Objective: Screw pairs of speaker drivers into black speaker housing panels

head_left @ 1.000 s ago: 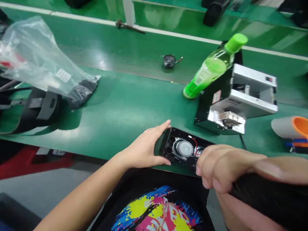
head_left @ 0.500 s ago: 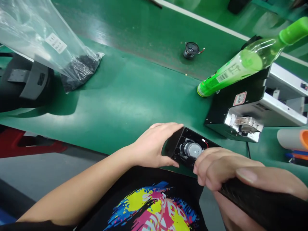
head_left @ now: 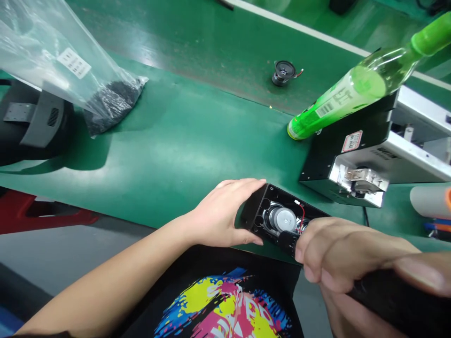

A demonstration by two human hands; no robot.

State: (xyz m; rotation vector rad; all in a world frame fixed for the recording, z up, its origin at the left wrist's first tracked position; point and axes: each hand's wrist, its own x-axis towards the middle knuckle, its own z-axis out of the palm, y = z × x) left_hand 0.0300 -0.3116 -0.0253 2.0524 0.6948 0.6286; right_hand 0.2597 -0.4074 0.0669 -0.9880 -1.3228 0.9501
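Note:
My left hand (head_left: pixel 220 213) is wrapped round the left end of a black speaker box (head_left: pixel 254 206), thumb on the near side and fingers on the far side. Inside the open box sits a round silver-backed speaker (head_left: pixel 284 219), with a red wire and a white connector (head_left: pixel 298 202) near it. My right hand (head_left: pixel 338 249) grips a thick black electric screwdriver (head_left: pixel 398 300). Its dark nose points at the box's near edge, beside the speaker. Where the bit ends is too dark to see. My fingers cover the box's right part.
A green bottle (head_left: pixel 334 101) stands beside a black and silver machine (head_left: pixel 359 145) at the right. Beyond the bench edge lies a loose speaker (head_left: pixel 283 72). At left are a clear bag (head_left: pixel 112 101) of black parts and a dark curved housing (head_left: pixel 38 122). A red stool (head_left: pixel 45 211) stands below.
My right hand has shifted right and slightly down with the electric screwdriver, baring more of the box's inside and the screwdriver's nose. My left hand keeps its hold.

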